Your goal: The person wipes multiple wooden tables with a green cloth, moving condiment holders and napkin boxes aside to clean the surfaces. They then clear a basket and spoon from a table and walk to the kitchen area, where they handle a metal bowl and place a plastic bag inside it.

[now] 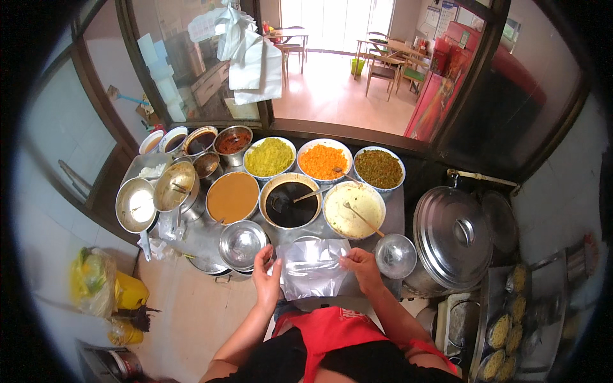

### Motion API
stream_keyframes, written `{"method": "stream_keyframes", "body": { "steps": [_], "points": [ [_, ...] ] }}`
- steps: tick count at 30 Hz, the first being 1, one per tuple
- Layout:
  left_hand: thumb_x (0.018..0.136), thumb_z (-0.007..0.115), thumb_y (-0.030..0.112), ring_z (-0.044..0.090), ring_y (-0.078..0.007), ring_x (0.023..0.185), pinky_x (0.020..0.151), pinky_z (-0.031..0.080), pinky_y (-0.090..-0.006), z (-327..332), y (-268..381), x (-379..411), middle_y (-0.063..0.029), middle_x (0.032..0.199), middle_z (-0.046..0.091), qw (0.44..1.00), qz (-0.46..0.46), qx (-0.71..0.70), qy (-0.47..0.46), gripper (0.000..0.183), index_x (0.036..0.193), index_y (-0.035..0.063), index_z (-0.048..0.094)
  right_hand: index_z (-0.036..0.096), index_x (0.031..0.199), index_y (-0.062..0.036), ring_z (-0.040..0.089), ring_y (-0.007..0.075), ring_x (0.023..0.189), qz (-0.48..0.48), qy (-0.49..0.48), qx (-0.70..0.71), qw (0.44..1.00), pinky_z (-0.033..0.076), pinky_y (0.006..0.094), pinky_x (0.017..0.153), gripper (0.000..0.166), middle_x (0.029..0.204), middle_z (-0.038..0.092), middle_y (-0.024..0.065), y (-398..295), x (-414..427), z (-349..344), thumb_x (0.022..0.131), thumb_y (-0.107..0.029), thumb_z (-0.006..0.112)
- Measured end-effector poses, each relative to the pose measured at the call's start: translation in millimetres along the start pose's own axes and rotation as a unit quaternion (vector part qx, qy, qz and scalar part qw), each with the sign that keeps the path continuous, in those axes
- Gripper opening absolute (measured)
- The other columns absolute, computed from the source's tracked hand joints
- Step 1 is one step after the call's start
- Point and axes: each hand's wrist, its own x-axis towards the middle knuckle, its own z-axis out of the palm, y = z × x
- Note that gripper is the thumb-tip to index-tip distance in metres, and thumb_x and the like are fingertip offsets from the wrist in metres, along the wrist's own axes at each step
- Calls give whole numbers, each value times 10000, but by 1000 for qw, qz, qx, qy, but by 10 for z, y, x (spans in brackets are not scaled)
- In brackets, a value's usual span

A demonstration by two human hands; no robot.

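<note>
A clear plastic bag [313, 270] is spread flat in front of me, above the counter's near edge. My right hand [361, 267] pinches it by its right edge between thumb and fingers. At the bag's left edge my left hand [266, 275] is raised with thumb and fingers apart; whether it touches the plastic I cannot tell. Stacked steel bowls [243, 245] stand just beyond the left hand. Close to the right hand is a clear or metal bowl [395, 256]. Past the bag are bowls of dark sauce [290, 204], pale creamy sauce [354, 210] and brown paste [232, 197].
Bowls of yellow-green shreds [269, 157], diced orange food [324, 162] and chopped green food [379, 168] line the back. Pans [136, 205] crowd the left. A large lidded steel pot [452, 237] stands right, near a rack of round noodle portions [499, 331]. Plastic bags [256, 62] hang above.
</note>
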Motion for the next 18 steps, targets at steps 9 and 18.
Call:
{"method": "stream_keyframes", "body": {
  "steps": [9, 18],
  "points": [
    [730, 737, 95, 402, -334, 1276, 1042, 306, -411, 364, -90, -278, -184, 1218, 561, 955, 67, 76, -277, 139, 778, 77, 608, 497, 1240, -8, 537, 84, 858, 139, -153, 129, 970, 435, 232, 738, 378, 1006, 572, 22, 44, -180, 381, 882, -105, 573],
    [723, 744, 90, 396, -346, 1285, 1041, 319, -437, 257, -10, -199, -148, 1272, 540, 945, 127, 146, -265, 164, 740, 73, 582, 440, 1325, -34, 567, 98, 897, 147, -159, 177, 960, 462, 248, 779, 425, 1049, 590, 33, 61, -131, 131, 908, -59, 515]
  ]
}}
